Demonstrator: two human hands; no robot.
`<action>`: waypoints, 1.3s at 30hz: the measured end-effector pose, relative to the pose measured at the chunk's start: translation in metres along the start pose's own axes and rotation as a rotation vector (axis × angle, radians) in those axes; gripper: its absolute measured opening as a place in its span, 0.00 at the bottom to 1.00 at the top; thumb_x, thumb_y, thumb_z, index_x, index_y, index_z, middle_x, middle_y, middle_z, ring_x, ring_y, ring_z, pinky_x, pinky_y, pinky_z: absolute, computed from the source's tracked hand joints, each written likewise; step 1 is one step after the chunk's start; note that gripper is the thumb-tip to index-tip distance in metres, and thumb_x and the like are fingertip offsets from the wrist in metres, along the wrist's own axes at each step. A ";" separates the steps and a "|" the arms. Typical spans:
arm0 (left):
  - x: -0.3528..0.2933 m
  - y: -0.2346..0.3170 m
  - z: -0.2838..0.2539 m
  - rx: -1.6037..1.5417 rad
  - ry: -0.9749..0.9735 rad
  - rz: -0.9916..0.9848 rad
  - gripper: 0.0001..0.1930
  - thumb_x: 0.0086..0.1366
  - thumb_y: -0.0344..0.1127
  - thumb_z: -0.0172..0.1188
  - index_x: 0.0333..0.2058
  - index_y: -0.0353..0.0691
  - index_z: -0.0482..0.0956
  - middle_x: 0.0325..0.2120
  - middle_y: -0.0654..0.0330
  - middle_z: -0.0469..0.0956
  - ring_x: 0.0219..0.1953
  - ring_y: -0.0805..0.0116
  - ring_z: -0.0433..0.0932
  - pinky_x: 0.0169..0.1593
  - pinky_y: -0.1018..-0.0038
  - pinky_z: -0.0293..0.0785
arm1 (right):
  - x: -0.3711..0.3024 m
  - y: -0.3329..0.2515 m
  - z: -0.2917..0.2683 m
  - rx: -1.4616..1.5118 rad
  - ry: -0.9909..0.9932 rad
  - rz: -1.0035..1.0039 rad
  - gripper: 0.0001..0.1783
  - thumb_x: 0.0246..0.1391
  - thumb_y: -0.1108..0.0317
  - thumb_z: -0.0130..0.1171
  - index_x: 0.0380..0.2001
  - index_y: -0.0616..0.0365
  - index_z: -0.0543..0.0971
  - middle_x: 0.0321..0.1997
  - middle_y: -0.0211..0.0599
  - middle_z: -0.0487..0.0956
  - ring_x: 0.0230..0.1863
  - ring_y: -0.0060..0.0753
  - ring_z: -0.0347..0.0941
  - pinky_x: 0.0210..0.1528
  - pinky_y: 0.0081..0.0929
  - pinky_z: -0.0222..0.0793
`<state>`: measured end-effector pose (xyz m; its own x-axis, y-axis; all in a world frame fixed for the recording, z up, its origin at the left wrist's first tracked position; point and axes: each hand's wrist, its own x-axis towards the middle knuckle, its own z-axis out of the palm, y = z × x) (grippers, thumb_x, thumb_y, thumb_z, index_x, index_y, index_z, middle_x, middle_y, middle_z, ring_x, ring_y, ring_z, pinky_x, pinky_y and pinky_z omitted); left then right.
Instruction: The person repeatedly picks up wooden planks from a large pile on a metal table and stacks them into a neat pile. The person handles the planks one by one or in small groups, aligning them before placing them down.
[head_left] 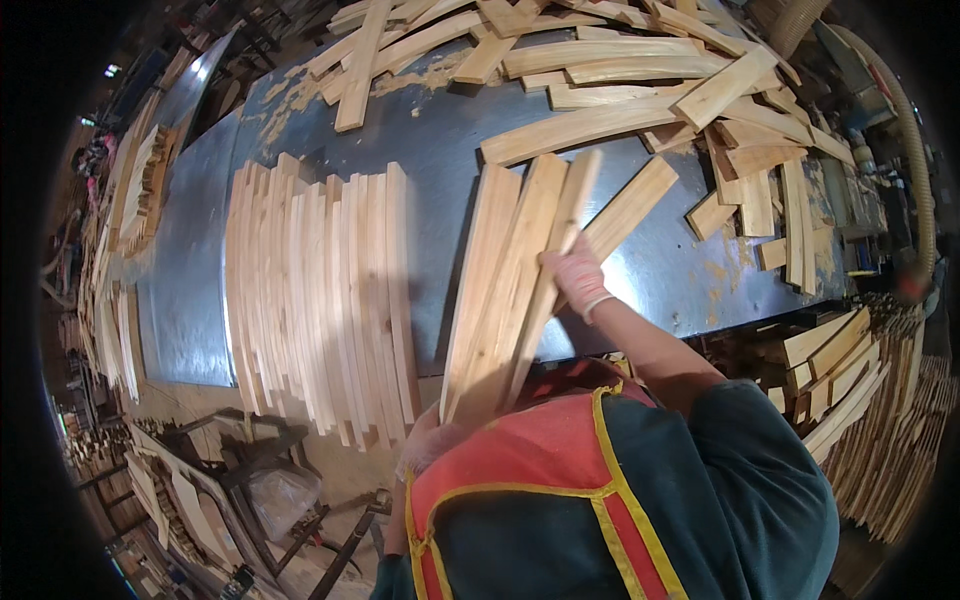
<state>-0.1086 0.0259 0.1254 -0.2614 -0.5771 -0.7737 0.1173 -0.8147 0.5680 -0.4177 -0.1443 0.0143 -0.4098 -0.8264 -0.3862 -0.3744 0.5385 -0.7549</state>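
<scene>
My right hand, in a pale pinkish glove, is closed round the edge of a narrow wooden board. That board leans along the right side of a small fanned bundle of boards, and another board slants away behind the hand. At the bundle's near end, close to my red and yellow-edged apron, is my left hand. It is blurred and partly covered, so its fingers do not show clearly. To the left, a row of boards stands side by side, its near ends jutting past the table edge.
A dark, shiny metal table carries a loose heap of boards and sawdust at the far side. More boards are stacked at the right. A ribbed hose hangs far right; a metal frame stands lower left.
</scene>
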 end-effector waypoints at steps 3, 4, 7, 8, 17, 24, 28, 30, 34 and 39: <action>-0.017 -0.013 -0.017 0.377 0.205 0.002 0.31 0.63 0.39 0.71 0.63 0.35 0.76 0.43 0.60 0.84 0.44 0.68 0.83 0.47 0.72 0.80 | -0.023 -0.035 0.033 0.236 -0.299 0.025 0.38 0.55 0.62 0.60 0.68 0.64 0.64 0.48 0.60 0.83 0.48 0.58 0.82 0.56 0.44 0.76; -0.018 -0.017 -0.029 0.584 0.238 -0.069 0.34 0.62 0.41 0.72 0.65 0.36 0.74 0.46 0.57 0.84 0.46 0.65 0.84 0.49 0.70 0.80 | -0.028 -0.054 0.039 0.133 -0.397 0.106 0.38 0.56 0.61 0.59 0.68 0.66 0.63 0.46 0.61 0.83 0.46 0.57 0.82 0.54 0.45 0.77; -0.002 -0.013 -0.025 1.120 0.356 0.030 0.43 0.59 0.49 0.73 0.70 0.39 0.67 0.56 0.52 0.79 0.55 0.56 0.82 0.55 0.61 0.79 | -0.009 -0.032 0.113 -0.179 -0.493 -0.043 0.38 0.58 0.61 0.59 0.67 0.69 0.63 0.39 0.56 0.84 0.35 0.49 0.83 0.42 0.41 0.82; -0.004 -0.016 -0.019 1.251 0.433 0.090 0.46 0.58 0.52 0.73 0.71 0.40 0.65 0.60 0.51 0.77 0.58 0.53 0.80 0.58 0.58 0.78 | -0.022 -0.048 0.126 -0.189 -0.644 -0.086 0.36 0.58 0.60 0.59 0.65 0.69 0.65 0.40 0.57 0.84 0.36 0.49 0.83 0.42 0.41 0.82; 0.111 -0.011 -0.004 1.669 0.996 0.408 0.50 0.58 0.51 0.70 0.75 0.43 0.55 0.73 0.49 0.59 0.76 0.43 0.55 0.77 0.45 0.49 | 0.107 -0.147 0.024 -0.504 -0.288 -0.911 0.17 0.49 0.64 0.59 0.43 0.57 0.79 0.48 0.55 0.81 0.51 0.61 0.77 0.57 0.51 0.74; 0.120 -0.007 -0.008 1.658 1.061 0.636 0.44 0.54 0.38 0.70 0.69 0.44 0.62 0.68 0.52 0.63 0.71 0.43 0.60 0.73 0.44 0.57 | 0.269 -0.134 -0.046 -1.236 -0.061 -0.820 0.44 0.44 0.60 0.71 0.67 0.49 0.69 0.67 0.45 0.75 0.69 0.48 0.72 0.67 0.47 0.68; 0.121 -0.004 -0.011 1.646 1.049 0.675 0.43 0.53 0.38 0.71 0.68 0.44 0.62 0.67 0.52 0.64 0.70 0.42 0.61 0.73 0.45 0.57 | 0.253 -0.170 -0.054 -1.423 -0.422 -0.660 0.44 0.43 0.56 0.72 0.65 0.55 0.71 0.57 0.48 0.83 0.59 0.49 0.81 0.61 0.46 0.74; 0.122 -0.002 -0.011 1.660 1.049 0.678 0.43 0.53 0.39 0.71 0.68 0.43 0.63 0.66 0.51 0.64 0.70 0.42 0.62 0.73 0.45 0.57 | 0.243 -0.142 -0.054 -1.354 -0.556 -0.659 0.43 0.44 0.52 0.71 0.63 0.59 0.73 0.51 0.50 0.86 0.51 0.51 0.84 0.56 0.45 0.78; 0.117 -0.006 -0.003 1.657 1.071 0.651 0.39 0.57 0.39 0.67 0.67 0.41 0.65 0.66 0.49 0.67 0.68 0.42 0.65 0.72 0.43 0.59 | 0.190 -0.124 -0.070 -0.919 -0.851 -0.434 0.44 0.49 0.41 0.66 0.62 0.62 0.75 0.46 0.52 0.86 0.47 0.46 0.84 0.49 0.38 0.79; 0.105 0.005 0.003 1.585 0.989 0.549 0.39 0.62 0.46 0.67 0.69 0.40 0.65 0.68 0.50 0.66 0.72 0.42 0.62 0.77 0.45 0.52 | 0.071 -0.073 -0.037 -0.432 -0.989 -0.140 0.38 0.53 0.41 0.67 0.55 0.63 0.79 0.41 0.45 0.82 0.42 0.37 0.79 0.40 0.32 0.78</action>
<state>-0.1385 -0.0387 0.0479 0.1082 -0.9941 0.0089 -0.9938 -0.1080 0.0245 -0.4503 -0.2361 0.0616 0.4376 -0.5479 -0.7130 -0.7057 0.2822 -0.6499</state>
